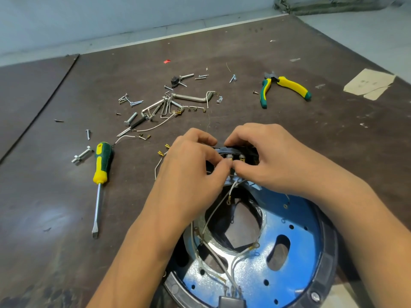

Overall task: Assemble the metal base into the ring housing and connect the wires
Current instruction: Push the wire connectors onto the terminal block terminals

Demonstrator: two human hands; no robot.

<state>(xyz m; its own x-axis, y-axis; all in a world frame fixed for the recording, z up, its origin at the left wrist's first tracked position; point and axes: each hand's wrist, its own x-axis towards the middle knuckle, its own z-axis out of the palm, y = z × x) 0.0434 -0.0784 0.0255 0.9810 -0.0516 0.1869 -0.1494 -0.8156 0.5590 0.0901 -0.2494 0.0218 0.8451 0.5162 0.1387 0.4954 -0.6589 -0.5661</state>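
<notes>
A: Entry, grips. State of each?

B: Left grip (pixel 191 165) is clenched, with thumb and forefinger pinching the end of a white wire (pixel 231 190). Right grip (pixel 273 158) is curled round a black terminal block (pixel 241 151), fingers over its top edge, thumb in front. The two thumbs touch at the block's brass contacts. I cannot tell which fingertip carries the connector.

A: Where is the work piece?

B: Directly under both wrists, on the near side of the grips. The blue metal base (pixel 307 241) sits inside the black ring housing (pixel 329 252), which wraps its right edge. The terminal block is at the far edge of the assembly, between the grips. The pinched wire runs from the grips down across the central opening. More white wires lie over the base nearer the wearer, some with ring lugs.

A: The rest of the desk (pixel 55 207)?

B: A screwdriver (pixel 101 165) with a green and yellow handle is well left of the left grip, blade toward the wearer. Loose leads with brass terminals (pixel 161 152) lie just beside the left grip's knuckles. Hex keys (pixel 189 98) and scattered screws (pixel 131 101) lie beyond the left grip. Pliers (pixel 284 85) lie beyond the right grip, handles spread. A paper scrap (pixel 369 84) is farther right still.
</notes>
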